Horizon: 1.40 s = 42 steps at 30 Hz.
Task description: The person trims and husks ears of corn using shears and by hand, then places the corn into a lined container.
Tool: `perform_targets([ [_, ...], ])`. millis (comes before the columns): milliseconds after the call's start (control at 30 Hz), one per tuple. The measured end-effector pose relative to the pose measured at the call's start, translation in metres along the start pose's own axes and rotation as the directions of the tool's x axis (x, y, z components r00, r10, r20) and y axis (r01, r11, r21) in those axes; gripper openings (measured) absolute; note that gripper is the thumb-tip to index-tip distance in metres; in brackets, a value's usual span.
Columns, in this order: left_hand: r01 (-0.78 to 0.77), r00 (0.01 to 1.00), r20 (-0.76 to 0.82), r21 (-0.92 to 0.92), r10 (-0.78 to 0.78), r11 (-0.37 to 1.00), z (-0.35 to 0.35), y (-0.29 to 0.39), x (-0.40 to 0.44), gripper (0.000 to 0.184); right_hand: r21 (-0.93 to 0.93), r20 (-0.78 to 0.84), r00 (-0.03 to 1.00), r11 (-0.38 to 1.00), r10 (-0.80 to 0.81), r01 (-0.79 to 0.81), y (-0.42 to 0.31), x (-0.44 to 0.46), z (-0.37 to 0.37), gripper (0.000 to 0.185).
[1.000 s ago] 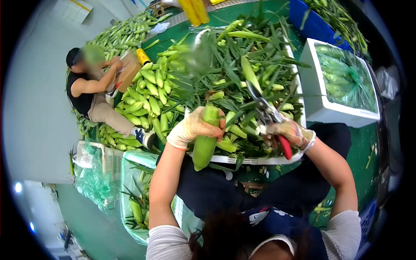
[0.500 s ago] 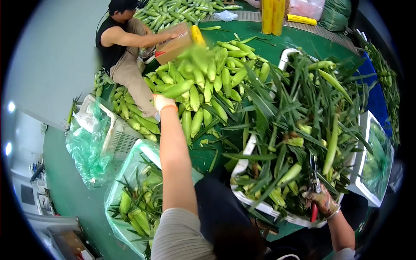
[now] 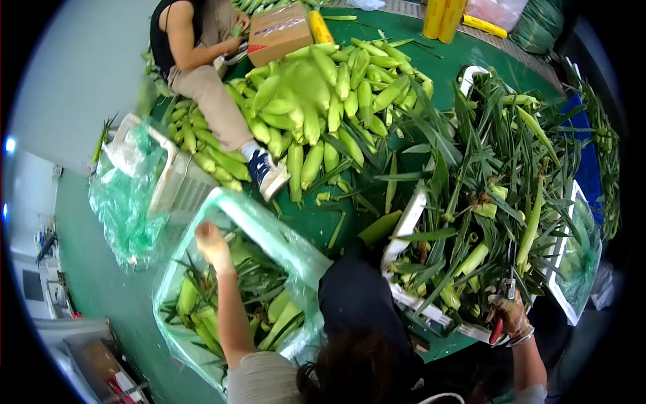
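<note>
- Just below and around the left hand [image 3: 214, 246], green ears [image 3: 188, 296] lie among cut leaves in the plastic-lined box [image 3: 262, 215]; that hand is far nearer to them than the right hand [image 3: 513, 315] is. The closest ear runs lengthwise away from the body, its far end leaning slightly rightward.
- At the left hand itself, the fingers look bent, but whether they are drawn narrow or grip anything, I cannot tell.
- In the right hand, closed round the red handles, are the shears [image 3: 511, 291], their long axis pointing away from the body into the leaves.
- Beyond the right hand and to its left, the white crate [image 3: 410, 222] bears a heap of long leaves [image 3: 464, 158] with some ears mixed in.
- Between the hands but nearer the body than the big pile, a loose ear [image 3: 380, 227] lies beside that crate's left side.
- Farther out between the hands, a broad pile of pale green corn [image 3: 309, 114] covers the floor [image 3: 464, 60].
- Past the left hand, a pale crate [image 3: 192, 178] has green plastic [image 3: 121, 202] at its side; another person [image 3: 215, 114] sits beyond, near a carton [image 3: 282, 37].
</note>
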<state>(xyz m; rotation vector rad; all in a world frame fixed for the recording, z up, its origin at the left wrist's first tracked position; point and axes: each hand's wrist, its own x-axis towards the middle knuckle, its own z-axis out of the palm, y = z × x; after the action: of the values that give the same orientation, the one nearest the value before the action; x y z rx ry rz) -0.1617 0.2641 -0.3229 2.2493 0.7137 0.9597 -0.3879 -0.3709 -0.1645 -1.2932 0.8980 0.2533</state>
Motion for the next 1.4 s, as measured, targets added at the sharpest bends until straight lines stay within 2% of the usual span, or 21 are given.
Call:
perform_targets([
  [33,0.283,0.949,0.064,0.255,-0.308,0.925,-0.035,0.004,-0.026,0.022,-0.036,0.022,0.999,0.998,-0.046,0.047,0.009,-0.003,-0.010,0.038],
  [100,0.037,0.876,0.461,0.235,-0.144,0.971,-0.058,-0.106,-0.076,0.032,-0.134,-0.031,0.997,0.989,-0.064,0.059,0.008,-0.020,-0.009,0.037],
  [133,0.041,0.906,0.378,0.367,-0.190,0.929,-0.039,-0.176,-0.107,0.045,-0.276,0.007,0.997,0.959,-0.074,0.073,0.008,-0.025,-0.020,0.036],
  [167,0.709,0.542,0.419,0.237,-0.729,0.664,-0.050,-0.110,-0.104,0.060,-0.241,0.078,0.990,0.961,-0.118,0.134,0.011,-0.034,-0.025,0.033],
  [233,0.821,0.409,0.421,0.218,-0.810,0.528,-0.041,-0.091,-0.095,0.071,-0.268,0.001,0.990,0.954,-0.141,0.136,0.010,-0.053,-0.018,0.031],
  [300,0.748,0.563,0.391,0.135,-0.728,0.650,-0.027,-0.074,-0.082,0.064,-0.325,0.041,0.987,0.932,-0.157,0.162,0.017,-0.062,-0.025,0.035],
  [367,0.815,0.549,0.394,-0.057,-0.737,0.576,-0.026,-0.012,-0.061,0.055,-0.252,0.058,0.982,0.949,-0.179,0.188,0.024,-0.069,-0.023,0.036],
  [467,0.910,0.409,0.492,-0.162,-0.769,0.381,-0.006,-0.033,-0.043,0.054,-0.251,0.038,0.976,0.943,-0.217,0.219,0.032,-0.080,-0.020,0.032],
  [567,0.807,0.588,0.557,-0.448,-0.586,0.384,-0.039,-0.025,-0.034,0.045,-0.324,0.031,0.975,0.921,-0.219,0.217,0.024,-0.093,-0.014,0.033],
  [600,0.669,0.742,0.487,-0.574,-0.460,0.472,-0.056,0.004,-0.030,0.043,-0.379,-0.040,0.966,0.899,-0.254,0.220,0.026,-0.096,-0.014,0.038],
  [700,0.171,0.968,0.250,-0.721,0.022,0.672,-0.102,0.101,-0.006,0.056,-0.841,0.171,0.905,0.422,-0.389,0.340,-0.003,-0.114,0.013,0.053],
  [733,-0.075,0.980,0.108,-0.568,0.164,0.820,-0.114,0.144,-0.006,0.064,-0.863,0.324,0.790,0.181,-0.520,0.472,0.011,-0.098,0.004,0.084],
  [767,-0.176,0.951,0.100,-0.605,0.294,0.777,-0.115,0.180,-0.005,0.070,-0.844,0.392,0.810,0.178,-0.437,0.505,-0.017,-0.110,0.036,0.089],
  [800,-0.537,0.832,-0.032,-0.299,0.554,0.789,-0.128,0.234,-0.015,0.072,-0.821,0.475,0.723,0.044,-0.501,0.570,-0.019,-0.101,0.044,0.089],
  [833,-0.617,0.750,0.008,-0.355,0.662,0.703,-0.133,0.278,-0.027,0.068,-0.799,0.502,0.757,0.110,-0.418,0.591,-0.040,-0.101,0.067,0.089],
  [933,-0.594,0.555,0.272,-0.532,0.787,0.603,-0.101,0.351,-0.067,0.068,-0.733,0.450,0.661,0.175,-0.600,0.658,-0.056,-0.086,0.098,0.080],
  [967,-0.568,0.468,0.384,-0.559,0.796,0.604,-0.094,0.368,-0.082,0.070,-0.689,0.441,0.529,0.103,-0.725,0.717,-0.057,-0.075,0.100,0.067],
  [1100,-0.634,0.132,0.493,-0.625,0.860,0.455,-0.085,0.431,-0.139,0.071,-0.724,0.355,0.536,0.137,-0.766,0.676,-0.074,-0.057,0.081,0.075],
  [1167,-0.645,0.017,0.547,-0.633,0.837,0.428,-0.078,0.449,-0.164,0.070,-0.667,0.398,0.410,0.048,-0.821,0.744,-0.076,-0.043,0.064,0.074],
  [1300,-0.695,-0.113,0.609,-0.614,0.785,0.375,-0.063,0.470,-0.193,0.062,-0.680,0.385,0.704,0.332,-0.597,0.654,-0.073,-0.037,0.039,0.067],
  [1400,-0.750,-0.208,0.663,-0.580,0.719,0.317,-0.058,0.482,-0.203,0.063,-0.649,0.289,0.759,0.463,-0.584,0.604,-0.050,-0.024,0.031,0.045],
])
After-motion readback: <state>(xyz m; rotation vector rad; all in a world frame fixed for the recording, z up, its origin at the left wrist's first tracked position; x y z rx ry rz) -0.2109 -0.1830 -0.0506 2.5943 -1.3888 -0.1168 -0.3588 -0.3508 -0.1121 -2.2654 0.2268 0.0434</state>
